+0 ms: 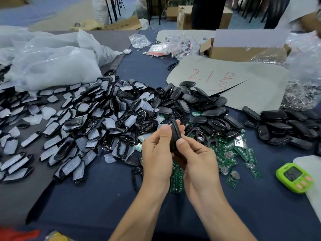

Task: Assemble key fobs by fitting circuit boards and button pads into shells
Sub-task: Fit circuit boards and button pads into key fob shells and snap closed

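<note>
Both my hands hold one black key fob shell (pixel 175 131) edge-on above the table's middle. My left hand (pixel 157 153) pinches its left side with the thumb on top. My right hand (pixel 196 157) grips its right side, thumb pressed on the edge. A heap of shell fronts with white button pads (pixel 78 122) spreads to the left. Green circuit boards (pixel 231 153) with coin cells lie just right of my hands. Black shell backs (pixel 196 103) pile up behind them, and another black pile (pixel 284 129) lies at the right.
A green timer (pixel 295 177) sits at the right edge. White plastic bags (pixel 52 61) fill the back left. A grey sheet marked in red (pixel 225 80) and a cardboard box (pixel 243 49) stand at the back right. Another person's arm (pixel 311 20) shows at the top right.
</note>
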